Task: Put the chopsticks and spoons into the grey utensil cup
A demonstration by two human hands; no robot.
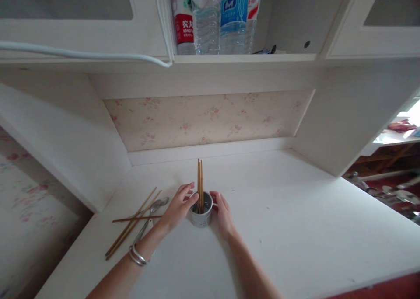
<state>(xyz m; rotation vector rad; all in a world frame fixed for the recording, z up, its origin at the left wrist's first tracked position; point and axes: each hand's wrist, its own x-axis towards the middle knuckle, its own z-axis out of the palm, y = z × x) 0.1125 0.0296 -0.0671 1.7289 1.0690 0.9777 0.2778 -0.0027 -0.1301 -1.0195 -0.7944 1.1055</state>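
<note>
A light grey mug [201, 220] stands upright on the white tabletop between my two hands. Several wooden chopsticks [200, 179] rise out of it, their lower ends inside. My left hand [179, 207] curves round the mug's left side, thumb over the rim close to the chopsticks and fingers reaching behind it. On the other side, my right hand [223, 213] is closed at the mug's handle, its fingertips partly hidden. Left of the mug, loose chopsticks [126, 233] lie crossed with metal spoons [155, 206], partly covered by my left forearm.
Side panels [315, 119] enclose the tabletop [278, 220] left and right, with a flowered back wall [210, 117] behind. Overhead, a cabinet shelf holds plastic bottles [206, 23]. A white cable [82, 53] runs along the cabinet's front at left.
</note>
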